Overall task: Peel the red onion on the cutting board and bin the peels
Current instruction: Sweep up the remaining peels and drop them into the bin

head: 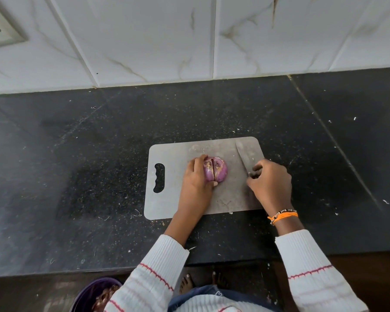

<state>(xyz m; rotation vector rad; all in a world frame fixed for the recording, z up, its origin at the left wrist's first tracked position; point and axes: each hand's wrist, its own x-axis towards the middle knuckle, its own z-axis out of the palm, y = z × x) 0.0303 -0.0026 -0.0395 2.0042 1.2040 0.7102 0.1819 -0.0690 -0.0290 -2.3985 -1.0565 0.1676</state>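
A red onion, split down the middle into two halves that still sit together, rests on the grey cutting board. My left hand cups the onion's left half from the left side. To the right, my right hand grips a knife by the handle; the blade lies flat on the board's far right corner, pointing away from me. A purple bin with peels inside stands on the floor at the lower left, partly hidden by my sleeve.
The board lies on a black speckled stone counter strewn with small scraps. A white tiled wall backs the counter, with a socket plate at the upper left. The counter's front edge runs just below my forearms.
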